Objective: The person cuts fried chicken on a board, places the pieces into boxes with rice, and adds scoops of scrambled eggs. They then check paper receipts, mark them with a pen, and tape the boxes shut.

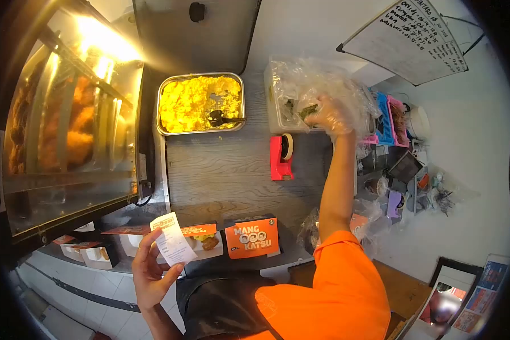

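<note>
My left hand [154, 277] pinches a white printed receipt [174, 245] between thumb and fingers, above the counter's front edge. With a clear plastic glove on, my right hand [333, 118] reaches into a white plastic tub [275, 107] at the back right. Clear plastic bags [323, 85] fill the tub and spill over its rim. Something green [308, 111] shows at my right fingertips, which are curled; the plastic hides what exactly they grip. Just in front of the tub stands a red tape dispenser [280, 161].
A metal tray [160, 116] of yellow food with a black spoon [224, 119] sits at the back. Along the front edge are an orange-and-black food box [252, 238] and an open box with food [209, 247]. A lit glass display cabinet [73, 124] borders the left; baskets [384, 119] stand right.
</note>
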A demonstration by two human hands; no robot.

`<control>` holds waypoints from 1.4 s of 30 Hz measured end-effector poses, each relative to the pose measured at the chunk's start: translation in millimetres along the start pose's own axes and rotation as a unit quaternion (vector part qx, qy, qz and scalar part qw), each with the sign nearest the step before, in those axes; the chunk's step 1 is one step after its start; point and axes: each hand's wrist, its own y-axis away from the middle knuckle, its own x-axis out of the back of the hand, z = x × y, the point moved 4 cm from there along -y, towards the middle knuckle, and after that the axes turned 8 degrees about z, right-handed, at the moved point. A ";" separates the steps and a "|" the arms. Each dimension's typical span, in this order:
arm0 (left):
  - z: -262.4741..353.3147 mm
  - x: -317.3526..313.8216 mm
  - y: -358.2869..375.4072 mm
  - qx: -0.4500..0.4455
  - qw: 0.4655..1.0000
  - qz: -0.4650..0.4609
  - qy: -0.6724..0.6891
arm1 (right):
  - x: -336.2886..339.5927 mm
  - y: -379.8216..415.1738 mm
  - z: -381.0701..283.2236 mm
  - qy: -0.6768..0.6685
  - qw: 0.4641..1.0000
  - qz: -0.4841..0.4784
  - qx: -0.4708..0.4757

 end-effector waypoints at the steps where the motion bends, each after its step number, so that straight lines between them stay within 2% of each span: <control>1: 0.5 -0.8 -2.0 -0.038 0.999 -0.016 -0.017 | -3.2 9.7 -6.4 0.005 0.998 -0.020 0.052; 2: 0.8 -2.2 -3.8 -0.077 0.996 -0.033 -0.032 | -5.9 19.9 -13.4 0.007 0.994 -0.039 0.103; 3: -1.1 -2.3 -4.1 -0.075 0.996 -0.037 -0.030 | -14.7 24.3 -3.9 0.011 0.994 -0.040 0.100; 4: -3.1 -1.5 -4.6 -0.067 0.996 -0.034 -0.038 | -26.3 28.3 6.8 -0.106 0.993 -0.023 0.054; 6: -4.6 -0.7 -4.4 -0.063 0.997 -0.033 -0.044 | -32.2 29.7 33.1 -0.219 0.976 -0.001 0.008; 8: -5.9 4.3 0.4 -0.034 0.999 -0.015 -0.020 | -17.4 32.4 59.9 -0.256 0.966 0.021 -0.021; 9: -6.2 5.4 1.7 -0.036 0.999 -0.019 -0.019 | 3.0 32.4 59.9 -0.254 0.967 0.024 -0.023; 11: -6.5 6.7 3.2 -0.057 0.998 -0.007 -0.033 | 62.9 26.6 46.9 -0.266 0.960 0.007 -0.087; 12: -5.0 6.2 4.6 -0.057 0.998 -0.009 -0.030 | 71.6 19.5 47.0 -0.263 0.961 0.008 -0.087; 14: -7.8 6.9 7.7 0.016 0.999 0.026 -0.015 | 88.1 -3.9 43.6 -0.197 0.979 0.053 -0.007; 15: -9.1 6.3 8.3 0.017 0.999 0.026 -0.013 | 97.3 -11.5 32.5 -0.195 0.979 0.053 -0.005; 17: -10.1 6.8 9.3 0.018 0.999 0.030 -0.004 | 97.8 -27.7 -0.4 -0.063 0.997 -0.042 -0.008; 18: -11.0 6.6 9.1 0.016 0.999 0.033 -0.004 | 57.8 -36.1 5.3 -0.248 0.962 -0.108 0.027; 19: -11.6 4.4 8.3 -0.007 1.000 0.023 -0.009 | 21.3 -41.7 8.9 -0.423 0.888 -0.170 0.062; 20: -11.9 2.2 7.3 -0.031 0.999 0.012 -0.014 | 28.8 -30.4 -22.9 -0.452 0.867 -0.206 0.029; 22: -16.2 -0.7 5.0 -0.029 0.999 0.011 -0.009 | 2.7 -33.1 -56.1 -0.360 0.898 -0.217 0.127; 24: -16.5 -3.0 4.4 -0.026 1.000 0.008 -0.006 | -82.8 -65.1 -26.7 -0.229 0.922 -0.183 0.254; 25: -15.9 -4.0 6.0 -0.014 1.000 0.004 -0.002 | -125.0 -76.0 -4.8 -0.040 0.954 -0.222 0.196; 26: -15.9 -3.5 7.2 -0.001 1.000 0.000 0.003 | -145.2 -82.2 9.1 0.151 0.947 -0.253 0.131; 27: -15.8 -1.5 7.8 -0.003 1.000 0.002 0.003 | -129.2 -80.0 -6.8 0.150 0.947 -0.252 0.133; 29: -18.6 1.0 10.1 -0.006 1.000 0.007 0.011 | -70.7 -71.9 -43.3 0.195 0.958 -0.203 0.063; 30: -20.7 2.3 10.2 -0.006 1.000 0.008 0.013 | -84.1 -74.3 -34.2 0.196 0.957 -0.203 0.065; 32: -24.4 5.5 10.0 -0.012 1.000 0.019 0.007 | -120.6 -81.1 -13.2 0.173 0.958 -0.147 0.177; 36: -23.0 7.0 10.3 0.003 1.000 0.023 0.014 | -125.8 -75.1 -13.7 0.213 0.952 -0.127 0.181; 38: -19.3 6.3 11.2 -0.012 1.000 0.015 0.020 | -138.6 -72.4 -8.2 0.160 0.955 -0.183 0.169; 42: -19.3 12.7 19.6 -0.005 0.999 0.031 0.030 | -169.2 -85.6 10.0 0.149 0.959 -0.139 0.199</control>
